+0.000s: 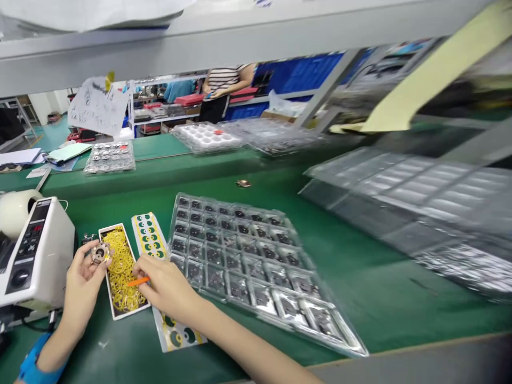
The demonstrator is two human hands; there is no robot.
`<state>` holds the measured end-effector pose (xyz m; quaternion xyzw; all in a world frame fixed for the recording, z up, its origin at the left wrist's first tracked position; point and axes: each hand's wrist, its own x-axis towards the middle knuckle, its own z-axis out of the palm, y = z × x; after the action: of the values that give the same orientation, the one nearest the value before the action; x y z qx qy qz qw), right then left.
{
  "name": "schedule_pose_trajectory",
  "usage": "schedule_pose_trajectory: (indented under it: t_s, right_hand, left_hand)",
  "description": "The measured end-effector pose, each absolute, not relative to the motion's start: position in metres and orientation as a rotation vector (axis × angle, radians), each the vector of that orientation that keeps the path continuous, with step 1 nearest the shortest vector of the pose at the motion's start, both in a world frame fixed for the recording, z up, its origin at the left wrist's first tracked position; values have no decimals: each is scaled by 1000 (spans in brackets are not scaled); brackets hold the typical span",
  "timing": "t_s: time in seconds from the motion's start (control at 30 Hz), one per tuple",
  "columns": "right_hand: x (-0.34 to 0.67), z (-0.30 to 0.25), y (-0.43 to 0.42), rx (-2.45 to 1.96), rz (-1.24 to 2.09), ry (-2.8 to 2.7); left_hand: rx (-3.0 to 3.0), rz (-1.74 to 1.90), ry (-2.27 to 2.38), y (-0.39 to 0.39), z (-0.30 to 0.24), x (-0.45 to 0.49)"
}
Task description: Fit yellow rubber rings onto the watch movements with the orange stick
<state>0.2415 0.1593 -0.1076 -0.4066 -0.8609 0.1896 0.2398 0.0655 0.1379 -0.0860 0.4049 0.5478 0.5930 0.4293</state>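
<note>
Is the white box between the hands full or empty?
Not empty: yellow pieces cover the visible floor of the white box almost end to end. How deep, I cannot tell.

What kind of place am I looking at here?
Probably a small-parts assembly workshop: a clear tray of dark parts on a green bench, a box of yellow pieces, and a white machine with a red display.

Bench (pixel 360 282) open btwn parts tray (pixel 352 340) & tray stack (pixel 420 197); machine (pixel 58 240) crowds L hand (pixel 83 274).
</note>
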Motion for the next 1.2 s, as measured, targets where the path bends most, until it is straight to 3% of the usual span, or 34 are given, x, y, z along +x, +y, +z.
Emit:
schedule_pose_trajectory:
  t_s: [0.2, 0.43, 0.8, 1.0, 1.2]
  right_hand:
    - [305, -96, 210, -1485, 251, -2328]
    - [422, -73, 312, -2047, 19, -2276]
    - [468, -97, 306, -2389, 60, -2399]
    - [442, -88, 302, -2250, -123, -2418]
    - [334, -92, 237, -1530, -243, -2542]
  left_hand:
    - [864, 1312, 1256, 132, -92, 70]
    - [836, 1418, 1205, 127, -95, 76]
    - [819, 1314, 1206, 123, -105, 80]
    - [804, 1283, 1237, 124, -101, 78]
    - [822, 1155, 1200, 121, -89, 80]
